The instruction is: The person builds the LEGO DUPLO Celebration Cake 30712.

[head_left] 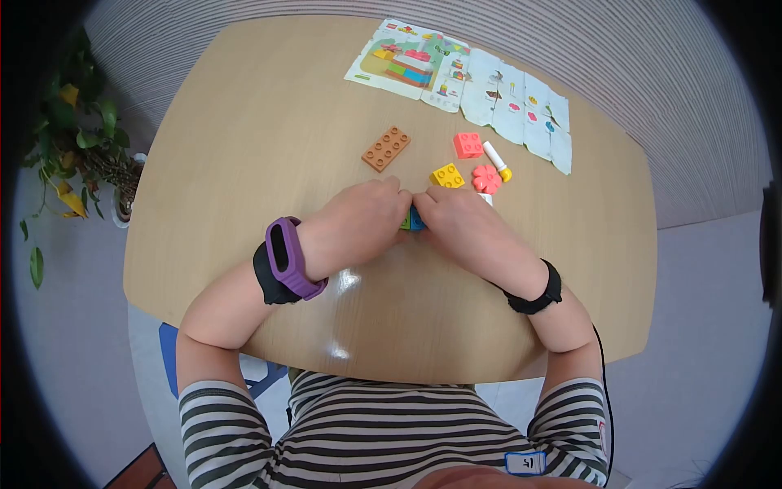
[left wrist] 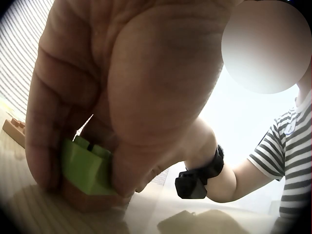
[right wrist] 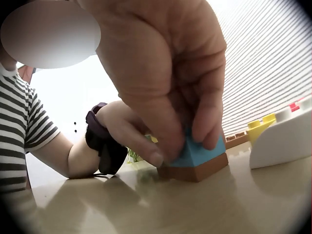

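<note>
The left hand [head_left: 358,220] and right hand [head_left: 468,228] meet at the middle of the table. In the left wrist view the left hand [left wrist: 131,83] pinches a green brick [left wrist: 85,165] between thumb and fingers; the brick sits on a brown base piece [left wrist: 90,201]. In the right wrist view the right hand [right wrist: 165,63] pinches a blue brick [right wrist: 202,152], which lies on a brown base piece [right wrist: 197,171] resting on the table. From the head view, only slivers of the green brick [head_left: 406,222] and blue brick [head_left: 417,220] show between the hands.
Beyond the hands lie a brown eight-stud plate [head_left: 386,149], a yellow brick [head_left: 447,176], a coral brick [head_left: 468,146], a coral flower piece [head_left: 487,179], a white stick with a yellow end [head_left: 495,158] and a partly hidden white piece [head_left: 486,198]. An unfolded instruction sheet [head_left: 497,114] spreads behind.
</note>
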The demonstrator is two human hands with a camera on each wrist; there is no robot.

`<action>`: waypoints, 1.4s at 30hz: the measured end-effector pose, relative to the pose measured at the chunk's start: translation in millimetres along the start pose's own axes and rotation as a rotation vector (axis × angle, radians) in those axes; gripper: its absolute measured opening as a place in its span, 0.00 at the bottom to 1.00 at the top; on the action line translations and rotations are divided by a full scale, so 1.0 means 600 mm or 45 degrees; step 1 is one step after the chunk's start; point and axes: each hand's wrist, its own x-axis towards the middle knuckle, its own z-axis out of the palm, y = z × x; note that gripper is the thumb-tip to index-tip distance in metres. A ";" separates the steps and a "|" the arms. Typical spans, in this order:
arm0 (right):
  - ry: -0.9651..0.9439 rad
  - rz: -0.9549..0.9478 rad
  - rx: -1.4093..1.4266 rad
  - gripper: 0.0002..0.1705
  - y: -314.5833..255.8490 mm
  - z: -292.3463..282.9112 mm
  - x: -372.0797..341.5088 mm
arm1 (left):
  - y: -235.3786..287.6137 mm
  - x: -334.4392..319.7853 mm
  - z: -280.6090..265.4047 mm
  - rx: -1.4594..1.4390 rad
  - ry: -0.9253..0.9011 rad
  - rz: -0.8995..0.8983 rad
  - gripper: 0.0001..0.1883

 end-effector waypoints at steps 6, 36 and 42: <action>0.027 -0.007 0.023 0.10 0.006 0.001 0.001 | 0.002 0.003 0.004 0.003 -0.018 -0.043 0.15; 0.019 0.026 -0.285 0.15 0.045 -0.058 0.099 | -0.009 0.001 -0.016 -0.122 -0.124 0.019 0.22; 0.249 -0.078 -0.033 0.15 0.017 -0.065 -0.002 | -0.005 -0.005 -0.097 -0.171 -0.100 -0.172 0.26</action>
